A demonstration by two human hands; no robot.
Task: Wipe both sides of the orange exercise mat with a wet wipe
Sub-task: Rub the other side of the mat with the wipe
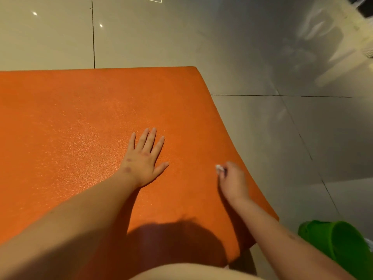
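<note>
The orange exercise mat (80, 122) lies flat on the tiled floor and fills the left and middle of the head view. My left hand (144, 158) rests palm down on it with the fingers spread and straight. My right hand (233, 181) is near the mat's right edge, its fingers curled round a small bunched white wet wipe (219, 168) that touches the mat. Only a tip of the wipe shows past the fingers.
Glossy beige floor tiles (262, 57) with dark grout lines surround the mat at the top and right. A green plastic container (343, 243) stands at the lower right, beside my right forearm. Pale furniture or fabric shows at the top right corner.
</note>
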